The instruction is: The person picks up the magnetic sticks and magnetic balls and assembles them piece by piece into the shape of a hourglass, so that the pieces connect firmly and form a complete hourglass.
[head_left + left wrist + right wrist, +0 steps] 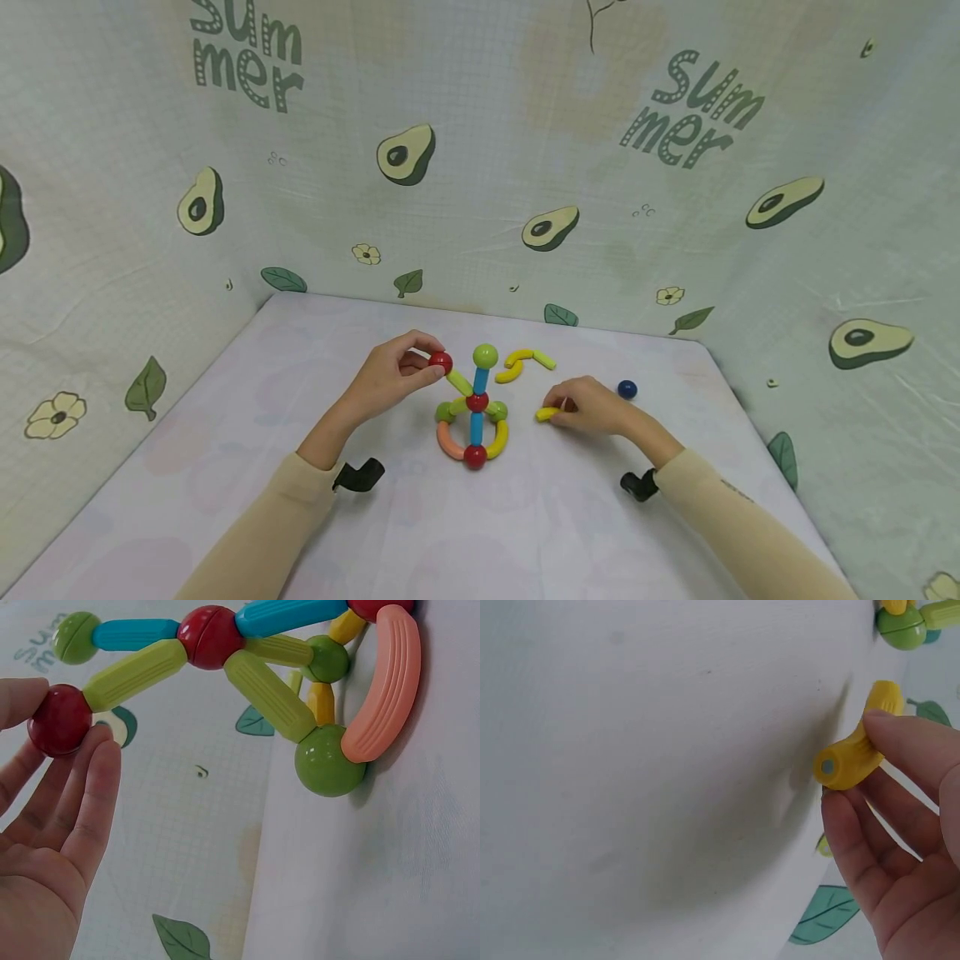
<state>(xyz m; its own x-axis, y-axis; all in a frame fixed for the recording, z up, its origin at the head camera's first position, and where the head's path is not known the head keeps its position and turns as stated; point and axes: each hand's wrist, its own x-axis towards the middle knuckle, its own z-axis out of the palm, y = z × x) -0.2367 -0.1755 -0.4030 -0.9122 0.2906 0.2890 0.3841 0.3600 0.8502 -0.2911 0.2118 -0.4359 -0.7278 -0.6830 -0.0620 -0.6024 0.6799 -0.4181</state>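
A magnetic ball-and-stick structure (pixel 477 429) stands on the table, built of red and green balls with blue, lime, yellow and salmon sticks. My left hand (pixel 393 375) pinches a red ball (pixel 60 720) between thumb and fingers; that ball sits on the end of a lime stick (pixel 136 675) slanting up from the structure's central red ball (pixel 210 637). To the right of the structure, my right hand (pixel 588 406) holds a curved yellow stick (pixel 859 750) between thumb and fingers. One end of it, with a round grey disc, faces the right wrist camera.
Behind the structure lie two curved yellow sticks (pixel 509 372) and a straight lime stick (pixel 544 360). A dark blue ball (pixel 627 389) rests beyond my right hand. Cloth printed with avocados (pixel 406 155) hangs around the table's back and sides.
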